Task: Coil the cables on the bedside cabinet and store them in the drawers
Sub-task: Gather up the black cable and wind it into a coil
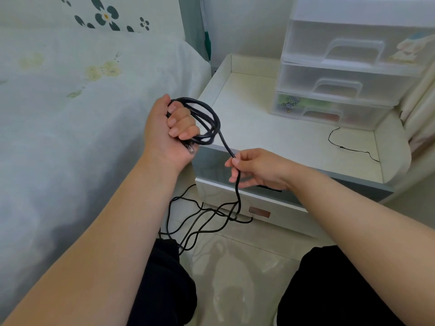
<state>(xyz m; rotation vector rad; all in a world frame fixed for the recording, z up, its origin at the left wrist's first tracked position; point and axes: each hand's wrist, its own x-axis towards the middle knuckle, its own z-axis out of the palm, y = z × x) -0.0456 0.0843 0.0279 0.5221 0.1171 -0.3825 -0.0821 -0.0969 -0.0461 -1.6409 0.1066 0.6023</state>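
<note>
My left hand [169, 135] grips several loops of a thick black cable [207, 118], held up beside the left edge of the white bedside cabinet [282, 137]. From the coil the cable runs down to my right hand [256, 168], which pinches it between thumb and fingers in front of the cabinet. Below that hand the loose length hangs and lies tangled on the floor [204, 220]. A plug end shows under my left palm. A thin black cord [346, 147] lies on the cabinet top at the right.
A translucent plastic three-drawer unit [341, 90] stands at the back right of the cabinet top, drawers closed. The cabinet's own drawer [270, 212] below has a brown handle. A bed with a floral cover [82, 102] fills the left. My knees are at the bottom.
</note>
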